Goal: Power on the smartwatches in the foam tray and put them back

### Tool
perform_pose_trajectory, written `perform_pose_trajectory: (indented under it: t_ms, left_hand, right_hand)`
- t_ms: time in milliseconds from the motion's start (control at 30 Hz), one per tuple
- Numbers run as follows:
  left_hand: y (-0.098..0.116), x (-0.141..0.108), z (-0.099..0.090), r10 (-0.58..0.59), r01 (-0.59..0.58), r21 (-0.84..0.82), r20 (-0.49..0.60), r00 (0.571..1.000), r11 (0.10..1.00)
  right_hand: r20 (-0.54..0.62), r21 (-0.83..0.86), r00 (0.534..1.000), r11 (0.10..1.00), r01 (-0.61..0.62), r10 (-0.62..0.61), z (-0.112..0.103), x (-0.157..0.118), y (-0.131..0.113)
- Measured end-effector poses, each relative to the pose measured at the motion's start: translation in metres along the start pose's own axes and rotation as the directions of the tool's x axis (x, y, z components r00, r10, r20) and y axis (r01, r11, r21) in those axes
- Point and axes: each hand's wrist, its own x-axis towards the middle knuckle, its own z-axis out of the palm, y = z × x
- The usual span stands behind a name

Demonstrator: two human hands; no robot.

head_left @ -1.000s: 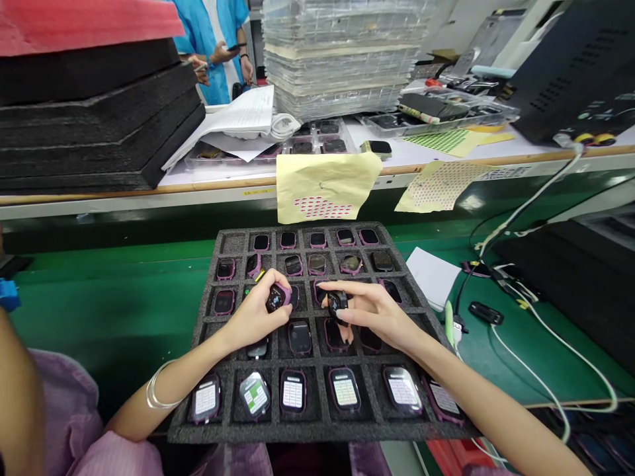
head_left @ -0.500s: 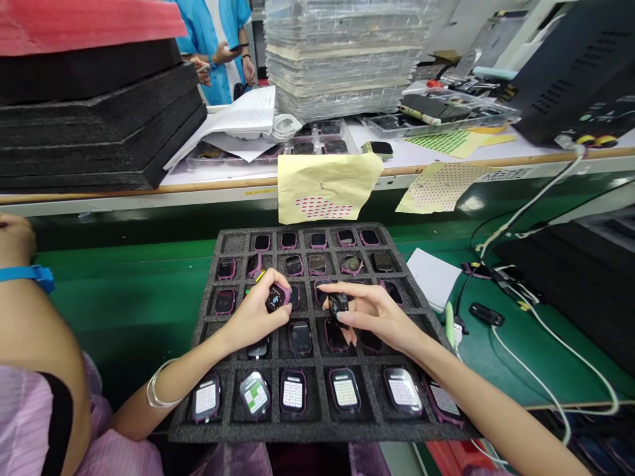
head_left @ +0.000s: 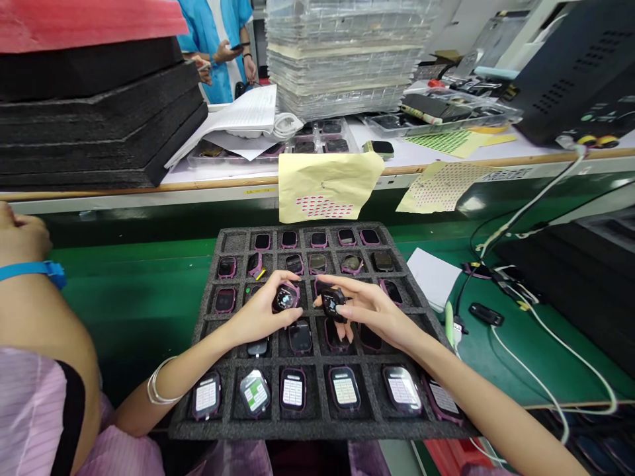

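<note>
Dark grey foam makes the tray with square compartments, and along its near edge lie rectangular watches with pale lit grids. Farther in, above the tray's middle, each hand holds one watch. I judge these watches light and stiff, with glass that may be slippery and easy to scratch, so the side rim seems the best place to take hold. The left hand has thumb and fingers closed about the rim of a purple-framed watch with a dark face; the right hand pinches a black-cased watch between thumb and fingers, its lower fingers loosely spread. Both lit faces carry small pale marks, too small to read, and the two watches are near each other but apart. Toward the tray's far edge, dark-screened purple watches sit in their compartments. Beyond this edge, a yellow paper sheet with red marks hangs before a white shelf.
</note>
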Motion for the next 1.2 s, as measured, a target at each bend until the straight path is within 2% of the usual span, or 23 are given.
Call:
perform_pose_trajectory:
  t_ms: [100,200,400,867,967,1100,1200]
  left_hand:
    - [0.001,0.002,0.002,-0.049,0.064,-0.172,0.090,0.995,0.983]
    - [0.004,0.004,0.003,-0.072,0.094,-0.245,0.098,0.993,0.965]
    - [0.006,0.004,0.002,-0.085,0.100,-0.247,0.070,0.994,0.964]
    - [0.010,0.003,0.005,-0.089,0.105,-0.250,0.072,0.993,0.963]
    - [0.006,0.003,0.004,-0.079,0.085,-0.202,0.039,0.996,0.976]
    - [0.002,0.003,0.002,0.017,-0.019,-0.056,-0.037,0.999,0.998]
    - [0.002,0.001,0.000,0.083,-0.081,0.048,-0.027,0.996,0.995]
  right_hand:
    - [-0.034,0.010,0.999,1.000,-0.012,0.013,0.003,0.002,0.001]
    - [-0.079,0.004,0.997,1.000,-0.018,0.018,0.005,0.003,0.002]
    - [-0.126,-0.008,0.991,0.999,-0.044,0.043,0.006,0.002,0.002]
    - [-0.123,0.032,0.991,0.998,-0.053,0.056,0.005,0.000,0.000]
    - [-0.097,0.059,0.994,0.998,-0.036,0.041,0.006,-0.001,-0.001]
    - [-0.044,0.058,0.999,0.998,0.000,0.002,0.006,0.000,-0.001]
    - [-0.036,0.012,0.999,1.000,-0.008,0.008,0.004,-0.001,-0.001]
